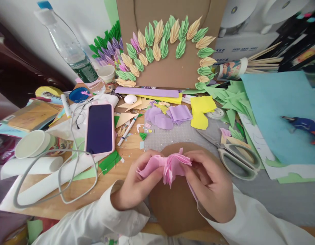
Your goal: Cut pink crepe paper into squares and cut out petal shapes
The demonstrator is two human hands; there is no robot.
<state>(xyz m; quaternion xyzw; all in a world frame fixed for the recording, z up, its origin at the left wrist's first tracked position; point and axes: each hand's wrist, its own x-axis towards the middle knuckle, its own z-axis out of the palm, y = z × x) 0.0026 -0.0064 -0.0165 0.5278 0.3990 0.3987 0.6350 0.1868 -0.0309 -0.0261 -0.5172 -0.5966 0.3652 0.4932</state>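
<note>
A ruffled pink paper flower (170, 167) is held between both hands, over a round brown cardboard piece (172, 207). My left hand (141, 180) pinches its left side between thumb and fingers. On the other side, my right hand (211, 182) grips the right edge of the petals with thumb and fingertips. Scissors (231, 153) with grey handles lie just right of my right hand. Beyond the hands are cut purple paper pieces (160, 118), a folded purple stack (180, 114) and yellow cut paper (200, 112).
Behind stands a cardboard panel (167, 73) edged with folded paper leaves. A phone (100, 129), looped white cable (60, 177), paper cup (32, 144) and tall bottle (70, 47) occupy the left. On the right are blue sheets (269, 112), a blue glue gun (302, 124) and green scraps (230, 98).
</note>
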